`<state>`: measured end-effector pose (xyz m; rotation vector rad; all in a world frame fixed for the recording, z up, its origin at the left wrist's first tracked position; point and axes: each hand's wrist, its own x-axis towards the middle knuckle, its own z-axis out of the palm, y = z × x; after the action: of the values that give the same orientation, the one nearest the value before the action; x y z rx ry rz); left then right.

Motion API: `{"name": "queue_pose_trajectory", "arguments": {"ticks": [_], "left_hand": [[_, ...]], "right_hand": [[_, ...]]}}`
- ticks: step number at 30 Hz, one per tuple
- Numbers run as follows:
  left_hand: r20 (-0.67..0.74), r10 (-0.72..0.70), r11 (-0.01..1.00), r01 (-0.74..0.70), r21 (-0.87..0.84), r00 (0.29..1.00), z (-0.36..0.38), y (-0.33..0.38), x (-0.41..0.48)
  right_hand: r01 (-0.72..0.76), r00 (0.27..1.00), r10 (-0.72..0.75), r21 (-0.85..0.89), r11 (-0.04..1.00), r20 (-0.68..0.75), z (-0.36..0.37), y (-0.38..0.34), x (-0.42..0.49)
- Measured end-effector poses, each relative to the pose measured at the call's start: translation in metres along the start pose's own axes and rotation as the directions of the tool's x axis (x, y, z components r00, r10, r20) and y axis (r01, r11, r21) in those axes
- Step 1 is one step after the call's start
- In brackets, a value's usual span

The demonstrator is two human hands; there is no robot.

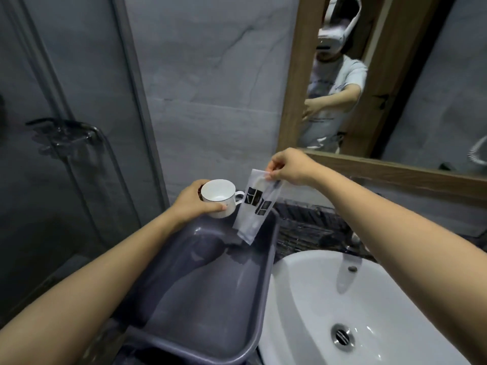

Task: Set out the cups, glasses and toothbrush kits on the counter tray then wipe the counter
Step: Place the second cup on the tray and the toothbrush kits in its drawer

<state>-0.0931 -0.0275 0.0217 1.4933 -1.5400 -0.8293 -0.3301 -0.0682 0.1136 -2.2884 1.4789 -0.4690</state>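
Cup in the left hand point(193, 204), toothbrush kit point(257, 206) pinched in the right hand point(290, 167), both at the tray's far end.

The left fingers wrap the white cup point(220, 198), upright at the grey tray's point(263, 299) far edge. The right pinches the kit's top edge, so it hangs over the far right corner. The cup looks ceramic: stiff, slick and breakable, best held round the body or by the handle. The kit is light, floppy film. The tray sits on a dark counter point(303, 227) beside a white sink point(382, 312), under a wood-framed mirror point(421, 75).

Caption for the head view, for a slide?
Over a grey tray, the left hand holds a white cup while the right hand pinches a toothbrush kit.
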Motion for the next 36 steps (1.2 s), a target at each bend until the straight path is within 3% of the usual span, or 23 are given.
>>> {"name": "queue_pose_trajectory", "arguments": {"ticks": [6,12,27,36], "left_hand": [[0.041,0.065,0.988,-0.058,-0.143,0.997,0.032,0.054,0.008],[0.139,0.119,0.976,-0.090,-0.197,0.983,0.085,0.098,0.010],[0.477,0.223,0.966,-0.129,-0.223,0.850,0.300,0.204,-0.042],[0.480,0.217,0.960,-0.095,-0.265,0.850,0.430,0.232,-0.079]], "right_hand": [[0.003,0.994,0.007,0.089,0.996,-0.111,-0.064,0.011,-0.040],[-0.083,0.990,0.097,0.131,0.988,-0.103,-0.125,0.032,-0.100],[-0.445,0.887,0.439,-0.013,0.895,-0.143,-0.202,0.178,-0.279],[-0.508,0.854,0.494,-0.056,0.860,-0.164,-0.228,0.255,-0.368]]}}
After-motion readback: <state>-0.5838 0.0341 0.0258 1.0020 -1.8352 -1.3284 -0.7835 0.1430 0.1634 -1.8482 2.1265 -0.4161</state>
